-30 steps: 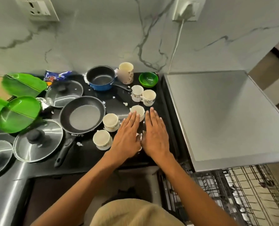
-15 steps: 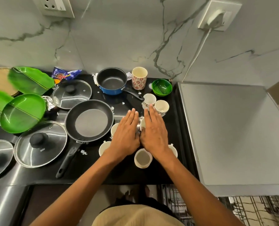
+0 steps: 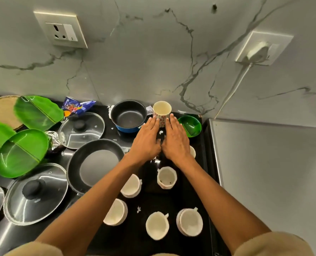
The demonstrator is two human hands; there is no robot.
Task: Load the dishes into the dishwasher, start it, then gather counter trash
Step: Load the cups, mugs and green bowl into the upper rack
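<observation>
Both hands lie flat, palms down, fingers straight and together, holding nothing; the left hand and the right hand sit side by side with their thumbs almost meeting, and their fingertips reach the foot of the patterned cup, one hand on each side of it. Whether the fingertips actually touch the cup cannot be told. The cup stands upright at the back of the black counter, close to the marble wall. Just left of it is the blue saucepan, just right the green bowl. White scraps lie on the counter between the hands, and another nearer the front. Under and beside the forearms stand white teacups: one between the arms, two partly under the left forearm, two at the front, and one half hidden by the right wrist. Left of the hands sits the black frying pan, with a glass lid behind it and a steel-rimmed lid in front left. Further left are green leaf-shaped plates, some foil and a blue wrapper. To the right lies the grey dishwasher top.
</observation>
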